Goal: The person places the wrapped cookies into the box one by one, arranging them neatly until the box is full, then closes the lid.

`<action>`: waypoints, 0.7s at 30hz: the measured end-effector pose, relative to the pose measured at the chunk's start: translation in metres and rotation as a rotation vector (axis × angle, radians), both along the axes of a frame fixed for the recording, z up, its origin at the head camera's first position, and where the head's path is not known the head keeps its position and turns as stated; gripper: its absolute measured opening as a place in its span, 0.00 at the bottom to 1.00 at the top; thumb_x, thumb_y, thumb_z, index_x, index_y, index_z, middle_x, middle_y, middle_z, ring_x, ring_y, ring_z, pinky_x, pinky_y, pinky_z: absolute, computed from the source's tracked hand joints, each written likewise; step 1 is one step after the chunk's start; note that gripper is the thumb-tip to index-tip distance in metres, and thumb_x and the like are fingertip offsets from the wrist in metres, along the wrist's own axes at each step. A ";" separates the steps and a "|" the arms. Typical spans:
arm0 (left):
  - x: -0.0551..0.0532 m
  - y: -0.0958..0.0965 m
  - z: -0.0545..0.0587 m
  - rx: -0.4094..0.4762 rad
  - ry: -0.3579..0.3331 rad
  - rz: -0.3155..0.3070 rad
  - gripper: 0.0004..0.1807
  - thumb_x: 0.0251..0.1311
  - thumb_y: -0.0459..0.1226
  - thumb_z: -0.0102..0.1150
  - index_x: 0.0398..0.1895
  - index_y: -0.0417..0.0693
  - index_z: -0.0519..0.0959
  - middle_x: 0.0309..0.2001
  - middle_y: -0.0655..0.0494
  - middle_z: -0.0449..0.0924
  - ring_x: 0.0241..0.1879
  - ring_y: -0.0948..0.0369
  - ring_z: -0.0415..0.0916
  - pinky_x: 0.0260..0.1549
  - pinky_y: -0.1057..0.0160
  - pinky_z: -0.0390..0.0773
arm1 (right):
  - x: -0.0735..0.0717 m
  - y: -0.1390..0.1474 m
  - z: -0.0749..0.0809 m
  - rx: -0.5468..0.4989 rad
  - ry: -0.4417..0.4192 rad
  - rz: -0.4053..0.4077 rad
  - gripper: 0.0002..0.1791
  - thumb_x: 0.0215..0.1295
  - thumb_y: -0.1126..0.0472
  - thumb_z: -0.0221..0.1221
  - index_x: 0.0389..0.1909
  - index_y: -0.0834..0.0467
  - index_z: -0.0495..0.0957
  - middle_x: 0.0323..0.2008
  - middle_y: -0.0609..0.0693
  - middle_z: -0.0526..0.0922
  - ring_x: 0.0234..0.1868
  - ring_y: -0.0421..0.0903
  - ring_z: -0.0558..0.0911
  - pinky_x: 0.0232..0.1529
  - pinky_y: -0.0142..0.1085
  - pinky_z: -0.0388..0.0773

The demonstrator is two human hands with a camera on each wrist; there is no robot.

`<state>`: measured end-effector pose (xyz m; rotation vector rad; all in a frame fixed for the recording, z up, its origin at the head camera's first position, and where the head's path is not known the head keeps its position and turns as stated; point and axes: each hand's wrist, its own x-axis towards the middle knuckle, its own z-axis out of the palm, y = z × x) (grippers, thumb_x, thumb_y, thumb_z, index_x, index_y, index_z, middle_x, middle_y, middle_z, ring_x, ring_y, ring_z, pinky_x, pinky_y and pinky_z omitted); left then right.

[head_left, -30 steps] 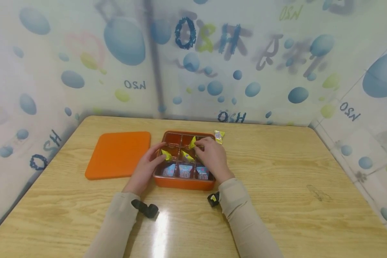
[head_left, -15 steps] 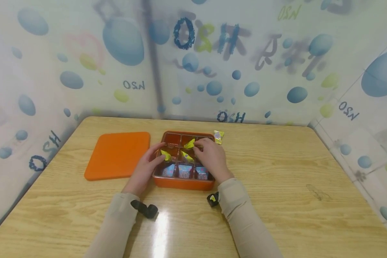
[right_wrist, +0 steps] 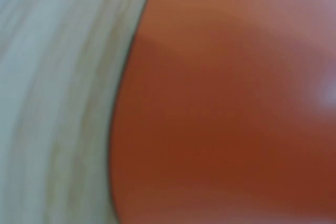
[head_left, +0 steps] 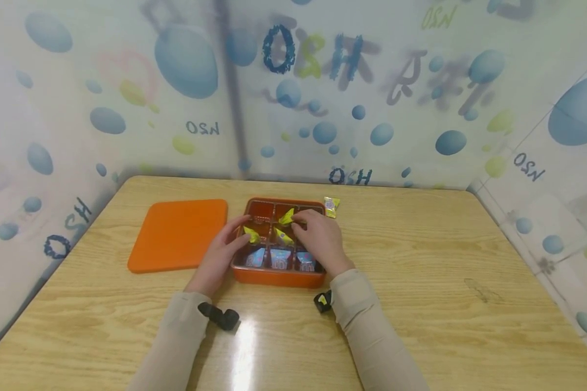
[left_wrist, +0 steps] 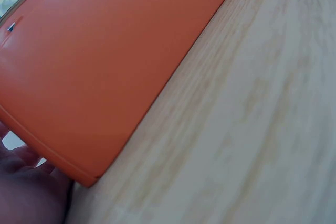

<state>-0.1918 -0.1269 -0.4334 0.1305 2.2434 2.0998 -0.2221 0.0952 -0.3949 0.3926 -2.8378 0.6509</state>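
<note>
An orange divided box (head_left: pixel 279 278) with a clear compartment insert stands mid-table. My right hand (head_left: pixel 320 239) pinches a small yellow wrapped candy (head_left: pixel 286 216) over the back middle compartment. On the box's left side, my left hand (head_left: pixel 220 255) grips the edge, its thumb beside another yellow candy (head_left: pixel 251 235) in the middle row. The left wrist view shows its fingers (left_wrist: pixel 23 156) along the orange side wall. One more yellow candy (head_left: pixel 283 237) lies in the centre compartment. Blue wrapped candies (head_left: pixel 280 259) fill the front row. My right hand partly covers the box's right compartments.
A flat orange lid (head_left: pixel 178 236) lies on the wooden table (head_left: pixel 445 282), left of the box. Just beyond the box's back right corner lies a loose yellow candy (head_left: pixel 331 206). A patterned wall (head_left: pixel 293 108) rises behind the table.
The yellow candy in my right hand has tilted and shifted slightly left over the back middle compartment. My left hand has stayed on the box.
</note>
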 end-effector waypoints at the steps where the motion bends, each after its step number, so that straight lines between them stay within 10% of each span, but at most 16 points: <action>1: 0.000 0.000 0.000 0.001 0.003 0.002 0.26 0.59 0.46 0.53 0.62 0.60 0.64 0.66 0.65 0.53 0.66 0.59 0.43 0.62 0.49 0.47 | 0.000 0.000 0.000 0.003 0.000 0.002 0.13 0.59 0.51 0.55 0.43 0.48 0.80 0.44 0.42 0.79 0.38 0.40 0.78 0.35 0.35 0.75; 21: -0.001 0.000 -0.002 -0.004 0.019 0.005 0.27 0.58 0.46 0.54 0.62 0.59 0.64 0.65 0.64 0.54 0.66 0.59 0.45 0.62 0.51 0.48 | 0.000 -0.001 -0.001 0.061 0.004 0.050 0.13 0.60 0.50 0.53 0.42 0.46 0.80 0.46 0.42 0.78 0.38 0.40 0.78 0.35 0.35 0.75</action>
